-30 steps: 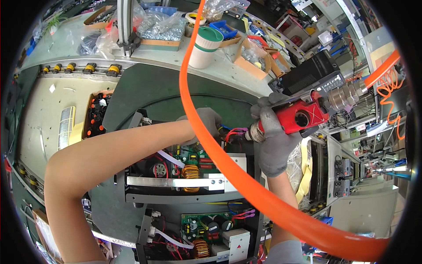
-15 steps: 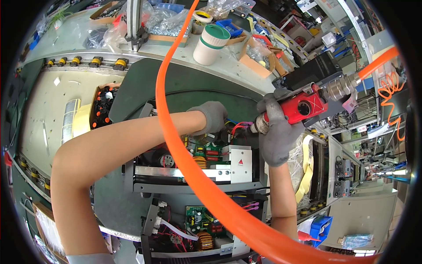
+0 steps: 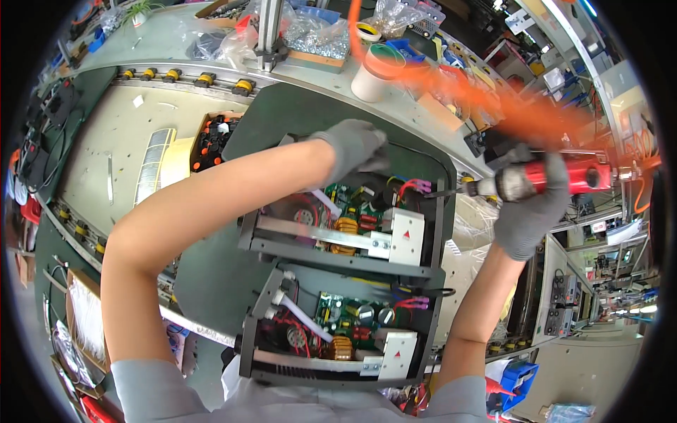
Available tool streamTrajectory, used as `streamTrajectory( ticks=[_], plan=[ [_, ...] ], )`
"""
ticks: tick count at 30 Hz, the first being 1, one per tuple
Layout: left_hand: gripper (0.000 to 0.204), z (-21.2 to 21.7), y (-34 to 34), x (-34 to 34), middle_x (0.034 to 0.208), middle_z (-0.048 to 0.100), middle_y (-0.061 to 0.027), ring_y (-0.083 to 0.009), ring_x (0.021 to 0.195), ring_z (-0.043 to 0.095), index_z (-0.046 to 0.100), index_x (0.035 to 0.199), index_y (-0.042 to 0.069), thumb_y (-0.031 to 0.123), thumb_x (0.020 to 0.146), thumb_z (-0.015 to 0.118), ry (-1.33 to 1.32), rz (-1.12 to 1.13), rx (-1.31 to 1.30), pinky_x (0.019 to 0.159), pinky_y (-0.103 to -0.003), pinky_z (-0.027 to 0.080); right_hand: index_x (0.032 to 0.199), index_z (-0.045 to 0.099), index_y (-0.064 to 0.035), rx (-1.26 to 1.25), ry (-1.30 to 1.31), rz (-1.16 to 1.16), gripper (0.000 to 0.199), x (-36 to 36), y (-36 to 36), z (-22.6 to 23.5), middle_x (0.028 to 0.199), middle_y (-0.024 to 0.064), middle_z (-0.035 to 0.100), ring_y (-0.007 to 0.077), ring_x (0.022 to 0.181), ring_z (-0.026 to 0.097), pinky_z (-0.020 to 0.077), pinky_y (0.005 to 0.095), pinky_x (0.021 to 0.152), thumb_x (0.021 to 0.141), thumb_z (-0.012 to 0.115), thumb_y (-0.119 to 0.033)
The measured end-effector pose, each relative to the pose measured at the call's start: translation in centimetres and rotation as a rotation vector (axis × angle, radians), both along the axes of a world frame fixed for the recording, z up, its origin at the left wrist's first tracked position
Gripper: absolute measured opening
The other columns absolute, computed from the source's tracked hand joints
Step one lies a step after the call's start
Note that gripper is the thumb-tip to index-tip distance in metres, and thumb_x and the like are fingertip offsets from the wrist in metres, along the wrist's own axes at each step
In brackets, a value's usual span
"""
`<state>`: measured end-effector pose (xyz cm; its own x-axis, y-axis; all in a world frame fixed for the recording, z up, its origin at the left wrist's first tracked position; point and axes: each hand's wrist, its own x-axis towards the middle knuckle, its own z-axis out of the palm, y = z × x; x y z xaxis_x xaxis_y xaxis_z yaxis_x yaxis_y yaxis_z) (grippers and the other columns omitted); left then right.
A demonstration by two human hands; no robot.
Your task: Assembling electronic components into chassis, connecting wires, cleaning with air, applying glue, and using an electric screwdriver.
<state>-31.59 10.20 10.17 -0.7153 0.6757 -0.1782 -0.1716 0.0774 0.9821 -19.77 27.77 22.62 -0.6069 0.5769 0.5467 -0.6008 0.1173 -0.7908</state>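
My right hand [image 3: 529,222], in a grey glove, is wrapped round a red air screwdriver [image 3: 578,173]. The tool lies level, its thin bit pointing left at the right rim of the farther open electronic unit [image 3: 331,257]. That black-framed unit holds a green circuit board [image 3: 363,201], a copper-wound coil and a silver metal plate. Over its far side hovers my left hand [image 3: 352,148], also grey-gloved, with curled fingers; whatever they may hold is hidden. A second open unit [image 3: 303,363] of the same kind stands nearer to me.
An orange air hose [image 3: 493,99], blurred, arches across the upper right. Beyond the units, a shelf [image 3: 317,74] carries a white tub [image 3: 377,74] and bags of small hardware. A box of black and orange parts [image 3: 211,141] stands left. Rollers [image 3: 204,79] line the conveyor.
The screwdriver has drawn back rightward from the farther unit. Its hose has swung from across the units to the upper right. My left hand has risen off the wires, and the view has shifted.
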Motion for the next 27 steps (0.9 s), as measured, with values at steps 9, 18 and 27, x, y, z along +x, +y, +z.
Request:
streamTrajectory(
  ticks=[9, 18, 27],
  plan=[
    [0.023, 6.8, -4.4, 13.2, 0.101, 0.059, -0.0096, -0.0136, 0.09, 0.059, 0.048, 0.113, 0.0, 0.012, 0.094, 0.045, -0.413, -0.076, 0.251, 0.079, -0.024, 0.051, 0.091, 0.056, 0.0008, -0.41, -0.068, 0.304, 0.023, 7.3, 2.8, 0.0, 0.081, 0.0124, 0.061, 0.0213, 0.064, 0.06, 0.0511, 0.0306, 0.055, 0.081, 0.059, -0.02],
    [0.027, 4.6, -2.7, 18.4, 0.088, 0.056, -0.0058, -0.0081, 0.07, 0.052, 0.055, 0.107, -0.001, 0.021, 0.092, 0.056, -0.469, -0.119, 0.276, 0.058, -0.017, 0.043, 0.098, 0.054, 0.0016, -0.471, 0.087, 0.346, 0.025, 13.2, 0.4, -0.3, 0.085, 0.0128, 0.057, 0.0184, 0.069, 0.056, 0.0488, 0.0292, 0.061, 0.082, 0.058, -0.016],
    [0.03, 3.5, -3.4, 19.8, 0.075, 0.052, -0.0005, -0.0023, 0.059, 0.044, 0.055, 0.098, 0.003, 0.033, 0.091, 0.057, -0.551, -0.164, 0.309, 0.047, -0.013, 0.035, 0.102, 0.053, -0.0005, -0.487, 0.221, 0.227, 0.028, 15.6, -0.6, 0.3, 0.089, 0.0122, 0.057, 0.0182, 0.073, 0.055, 0.0475, 0.0302, 0.064, 0.081, 0.061, -0.017]
  ],
)
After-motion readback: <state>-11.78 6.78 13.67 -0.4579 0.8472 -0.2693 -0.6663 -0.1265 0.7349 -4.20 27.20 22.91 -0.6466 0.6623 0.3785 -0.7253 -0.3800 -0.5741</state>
